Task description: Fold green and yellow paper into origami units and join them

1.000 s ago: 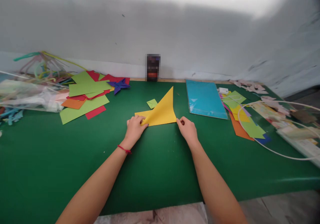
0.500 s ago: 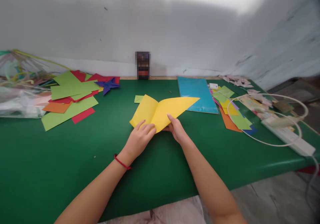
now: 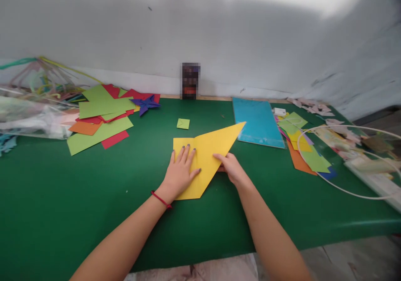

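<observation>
A sheet of yellow paper [image 3: 208, 155] rests on the green tabletop [image 3: 125, 222], creased down the middle, its right part slanting up to a point. My left hand [image 3: 181, 170] lies flat on the paper's left part with fingers spread. My right hand [image 3: 232, 168] pinches the slanted right edge, thumb on top and the other fingers partly hidden beneath. Just beyond the paper sits a small folded lime-green paper square [image 3: 183, 123].
Green, red and orange papers [image 3: 100, 130] and a purple paper star [image 3: 146, 104] lie at the left, beside a plastic bag [image 3: 34, 118]. A blue pad [image 3: 258, 122] lies behind my right hand. Farther right are coloured papers [image 3: 308, 147], a white cable [image 3: 328, 185] and a power strip [image 3: 369, 180].
The yellow paper has come down flatter onto the table, its left part now lying flat. My left hand has gone from curled at its near edge to spread on top. The view has shifted left.
</observation>
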`<move>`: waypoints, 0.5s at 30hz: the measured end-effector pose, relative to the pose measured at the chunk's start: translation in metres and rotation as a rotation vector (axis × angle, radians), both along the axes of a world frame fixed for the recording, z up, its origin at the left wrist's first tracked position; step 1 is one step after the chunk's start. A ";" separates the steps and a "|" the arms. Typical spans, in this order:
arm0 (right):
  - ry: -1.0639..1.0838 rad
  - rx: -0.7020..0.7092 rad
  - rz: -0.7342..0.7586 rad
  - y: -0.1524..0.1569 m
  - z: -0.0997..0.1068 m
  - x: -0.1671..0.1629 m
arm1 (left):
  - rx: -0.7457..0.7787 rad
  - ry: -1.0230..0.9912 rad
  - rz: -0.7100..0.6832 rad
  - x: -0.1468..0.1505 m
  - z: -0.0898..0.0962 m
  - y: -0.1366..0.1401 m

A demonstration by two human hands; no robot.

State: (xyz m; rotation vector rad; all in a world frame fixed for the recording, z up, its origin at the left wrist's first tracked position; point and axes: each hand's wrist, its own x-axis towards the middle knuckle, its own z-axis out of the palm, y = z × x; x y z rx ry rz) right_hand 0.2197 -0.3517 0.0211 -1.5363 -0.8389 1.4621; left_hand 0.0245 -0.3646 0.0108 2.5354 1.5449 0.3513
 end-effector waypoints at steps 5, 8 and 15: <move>-0.235 0.128 -0.216 0.014 -0.005 0.047 | -0.054 0.049 -0.141 -0.009 0.001 0.003; -0.305 0.185 -0.231 0.017 -0.012 0.065 | -0.023 0.071 -0.119 -0.006 0.009 0.005; -0.337 0.296 -0.156 0.014 -0.019 0.063 | 0.014 0.093 -0.091 0.006 0.016 0.018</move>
